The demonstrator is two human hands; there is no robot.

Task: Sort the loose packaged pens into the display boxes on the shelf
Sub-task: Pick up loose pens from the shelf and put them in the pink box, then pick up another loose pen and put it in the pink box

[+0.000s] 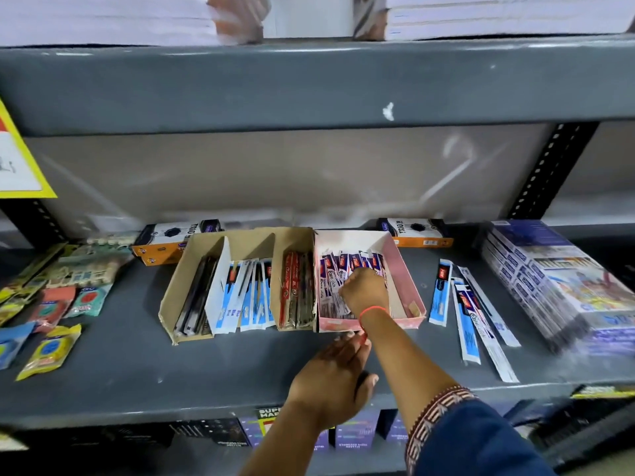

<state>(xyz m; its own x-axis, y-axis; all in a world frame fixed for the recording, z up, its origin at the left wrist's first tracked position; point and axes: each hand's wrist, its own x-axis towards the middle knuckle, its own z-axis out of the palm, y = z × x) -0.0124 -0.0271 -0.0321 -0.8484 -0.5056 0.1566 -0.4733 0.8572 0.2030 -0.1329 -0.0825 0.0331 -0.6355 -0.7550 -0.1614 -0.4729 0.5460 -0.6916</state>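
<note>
The right hand (365, 291) is seen inside the pink display box (409, 286), with its fingers closed on the purple-and-white packaged pens (335, 269) standing there. The left hand (335, 376) rests on the grey shelf (137, 365) at the front edge of that box, fingers extended and flat, with nothing held. More loose packaged pens (470, 310) are left lying on the shelf to the right of the pink box, some crossing over one another. The brown divided box (240, 283) beside it is already filled with black, blue-white and red packs.

Several risks can be judged. The light pink box could be pushed backward or tipped if the packs are pressed too hard while the left hand steadies only its front. The standing packs could be bent or fall over. Because the packs look similar, a blue-white one could be put into the wrong box.

On two orange-and-black boxes (415, 231) at the back, "TRIO" can be read. On the blue-white packs, "Blue" is readable. Other printing is too blurred.
</note>
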